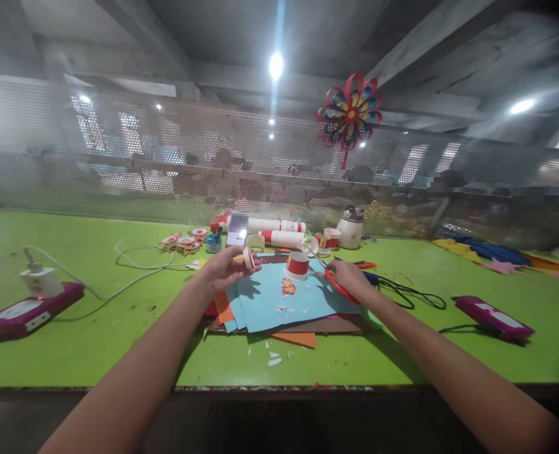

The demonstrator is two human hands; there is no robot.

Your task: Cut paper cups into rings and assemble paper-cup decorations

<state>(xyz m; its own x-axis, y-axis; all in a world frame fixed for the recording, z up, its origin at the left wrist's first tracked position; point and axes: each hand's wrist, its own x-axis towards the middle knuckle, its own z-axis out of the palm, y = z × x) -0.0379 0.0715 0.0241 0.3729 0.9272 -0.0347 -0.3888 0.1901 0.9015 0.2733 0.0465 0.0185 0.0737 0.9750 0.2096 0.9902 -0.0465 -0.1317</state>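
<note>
Mostly white round piece (248, 258), red-banded, scissors (340, 291), orange-red handles

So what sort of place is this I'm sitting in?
Probably a craft workshop: blue paper lies on the green table, the right hand holds red-handled scissors, and a colourful flower decoration shows above.

No lettering or numbers can be read; what the lit phone (237, 227) displays is too small to decipher.
</note>
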